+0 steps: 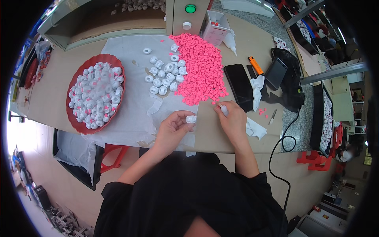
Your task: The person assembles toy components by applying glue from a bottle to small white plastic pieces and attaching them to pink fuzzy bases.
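Where the left hand (173, 129) pinches, 1 piece (191, 119), white, stubby

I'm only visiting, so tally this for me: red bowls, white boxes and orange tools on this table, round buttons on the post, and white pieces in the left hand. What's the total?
Red bowl: 1
White box: 1
Orange tool: 1
Round buttons (green button, white button): 2
White piece in the left hand: 1
Total: 6
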`<state>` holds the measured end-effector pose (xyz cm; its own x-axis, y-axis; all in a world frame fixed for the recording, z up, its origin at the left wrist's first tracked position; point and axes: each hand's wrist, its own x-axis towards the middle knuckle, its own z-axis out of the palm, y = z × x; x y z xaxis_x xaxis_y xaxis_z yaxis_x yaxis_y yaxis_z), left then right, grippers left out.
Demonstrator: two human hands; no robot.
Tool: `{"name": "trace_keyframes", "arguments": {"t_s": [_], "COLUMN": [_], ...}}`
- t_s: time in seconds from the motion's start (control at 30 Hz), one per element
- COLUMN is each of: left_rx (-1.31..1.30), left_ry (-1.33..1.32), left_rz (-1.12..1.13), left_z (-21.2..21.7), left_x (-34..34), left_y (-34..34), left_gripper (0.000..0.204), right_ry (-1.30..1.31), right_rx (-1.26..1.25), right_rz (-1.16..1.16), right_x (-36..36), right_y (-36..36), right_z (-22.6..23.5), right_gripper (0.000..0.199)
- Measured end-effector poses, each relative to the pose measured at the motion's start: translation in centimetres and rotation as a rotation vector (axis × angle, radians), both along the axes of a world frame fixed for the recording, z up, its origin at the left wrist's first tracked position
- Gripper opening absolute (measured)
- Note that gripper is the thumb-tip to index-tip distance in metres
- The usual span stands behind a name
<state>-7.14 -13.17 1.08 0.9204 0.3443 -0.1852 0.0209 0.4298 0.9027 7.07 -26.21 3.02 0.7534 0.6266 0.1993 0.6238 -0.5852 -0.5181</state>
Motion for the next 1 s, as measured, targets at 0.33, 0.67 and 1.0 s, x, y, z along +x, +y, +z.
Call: {"name": "trace_keyframes", "arguments": {"t_s": [0.33, 0.67, 1.0], "left_rx": [-0.034, 0.057, 0.103], "left_ry": [-0.066, -0.069, -0.029], "left_rz": [0.070, -0.007, -0.020], "left_z": [0.0, 0.2, 0.0], "left_x": [0.1, -0.4, -0.5], "left_y": [-0.2, 0.2, 0.2], "left_gripper": [0.025, 0.024, 0.022], "right_ry": [0.595, 1.154, 1.144], "right_rx": [0.485, 0.654, 0.634], "right_rz": [0.053, 0.130, 0.096], "right_x": [-1.6, -4.3, -4.1], "right_y": [0.4, 1.6, 1.4], "right_z": [-0.1, -0.6, -1.0], "right_gripper": [0.010, 0.011, 0.013]}}
